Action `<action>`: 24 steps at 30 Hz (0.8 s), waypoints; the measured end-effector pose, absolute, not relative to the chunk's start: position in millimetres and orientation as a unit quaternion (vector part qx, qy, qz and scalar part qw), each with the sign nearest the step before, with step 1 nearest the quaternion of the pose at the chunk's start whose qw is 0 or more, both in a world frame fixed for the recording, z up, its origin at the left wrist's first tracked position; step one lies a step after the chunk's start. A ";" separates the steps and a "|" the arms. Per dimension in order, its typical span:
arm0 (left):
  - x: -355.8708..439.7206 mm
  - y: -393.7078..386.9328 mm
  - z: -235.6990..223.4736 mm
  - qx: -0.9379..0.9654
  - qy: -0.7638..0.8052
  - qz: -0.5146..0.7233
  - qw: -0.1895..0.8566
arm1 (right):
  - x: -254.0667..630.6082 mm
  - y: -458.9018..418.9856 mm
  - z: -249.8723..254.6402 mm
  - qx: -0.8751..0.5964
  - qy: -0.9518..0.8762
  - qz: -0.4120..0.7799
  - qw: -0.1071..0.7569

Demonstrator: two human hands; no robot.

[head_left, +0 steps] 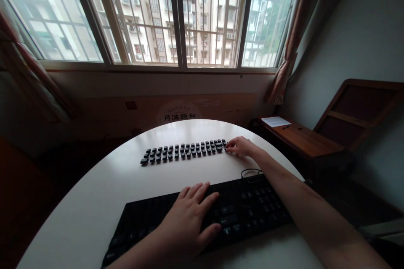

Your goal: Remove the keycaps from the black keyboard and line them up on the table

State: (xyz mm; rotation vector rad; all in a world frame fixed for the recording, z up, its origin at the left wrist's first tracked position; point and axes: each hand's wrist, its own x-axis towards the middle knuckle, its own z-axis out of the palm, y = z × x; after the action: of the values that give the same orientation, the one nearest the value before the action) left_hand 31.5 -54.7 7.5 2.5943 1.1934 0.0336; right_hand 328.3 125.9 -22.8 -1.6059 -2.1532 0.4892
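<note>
"From the head view, where are the keys (188, 154) lying?"
"They're lying in two rows across the counter (94, 201), beyond the keyboard (229, 220). The right hand (240, 146) is resting at their right end, so the rows are stretching leftward from it, their long axis running side to side and slanting slightly away toward the right."
"Which hand is sitting nearer them?"
"The right. The left hand (191, 214) is lying open, fingers apart, on the keyboard, which is running roughly parallel to the rows."
"Is the right one gripping anything?"
"Its fingers are bending in beside the end of the rows; I can't tell whether they're pinching a key."
"How are the keys looking?"
"Small, black, blocky, mostly standing slightly apart, a couple looking wider."
</note>
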 end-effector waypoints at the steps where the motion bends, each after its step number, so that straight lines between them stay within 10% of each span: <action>1: 31.7 -54.7 8.0 0.900 0.413 0.010 0.142 | 328.2 125.6 -22.8 -0.575 -0.775 0.163 0.206; 24: 32.3 -56.1 9.9 0.900 0.410 0.020 0.145 | 323.4 125.1 -26.7 -0.578 -0.784 0.060 0.220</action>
State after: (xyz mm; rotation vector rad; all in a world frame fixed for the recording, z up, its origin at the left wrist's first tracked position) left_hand 32.3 -56.1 9.9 2.5944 1.1814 0.0571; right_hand 323.4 125.1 -26.7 -1.5986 -2.1678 0.1660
